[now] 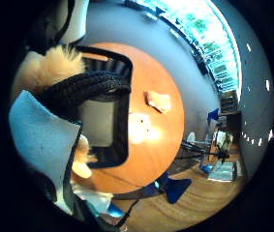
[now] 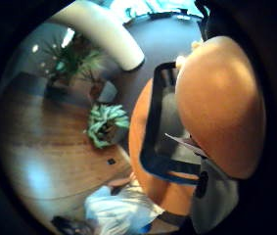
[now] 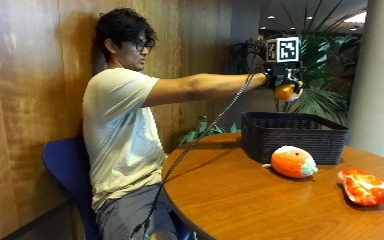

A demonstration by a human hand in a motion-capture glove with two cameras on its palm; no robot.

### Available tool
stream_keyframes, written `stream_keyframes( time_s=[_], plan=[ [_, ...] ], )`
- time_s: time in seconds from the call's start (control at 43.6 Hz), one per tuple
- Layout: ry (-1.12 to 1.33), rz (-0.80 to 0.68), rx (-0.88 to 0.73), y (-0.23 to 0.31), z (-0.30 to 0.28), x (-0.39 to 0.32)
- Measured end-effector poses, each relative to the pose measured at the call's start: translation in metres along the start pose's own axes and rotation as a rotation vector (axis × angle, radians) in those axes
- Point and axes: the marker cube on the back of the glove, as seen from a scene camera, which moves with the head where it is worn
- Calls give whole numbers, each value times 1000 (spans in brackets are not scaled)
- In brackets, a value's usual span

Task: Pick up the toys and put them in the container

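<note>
The counter (image 3: 245,195) lies far below the fingers, round and wooden, with the person seated behind it and the right arm stretched out level. On it, below the fingers and a little toward the person, stands the basket (image 3: 292,135) — dark, woven, open at the top. From the little-finger side it shows as a black-rimmed rectangle with a pale floor, and no toy can be seen inside it.

Two toys wait on the counter on the side of the basket away from the fingers: a round orange one (image 3: 293,161) touching or just beside the basket wall, and a flatter red one (image 3: 365,187) further out, apart from the first.

The hand (image 3: 282,80) is high over the basket's far half, its fingers (image 1: 85,87) curled round a small orange plush (image 3: 286,92) — a fluffy tuft shows beyond them, and the plush fills much of the thumb-side view.

The step in hand looks like the drop. To do it well, I would bring the hand lower and nearer the middle of the basket before letting go, since a soft round toy dropped from this height could bounce off the rim. Straighten the fingers fully, so the fur does not catch on the glove. Then the round orange toy is the nearer next pick.
</note>
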Motion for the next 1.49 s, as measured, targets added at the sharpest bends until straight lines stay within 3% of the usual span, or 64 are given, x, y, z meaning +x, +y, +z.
stream_keyframes(
  time_s=[0.367, 0.894, 1.192, 1.489],
  plan=[
    [10, 27, -164, 4, 30, -2],
    [-74, -76, -102, 42, 19, 8],
    [28, -76, -94, 80, 16, 20],
    [56, -50, -102, 155, 22, 54]
  ],
)
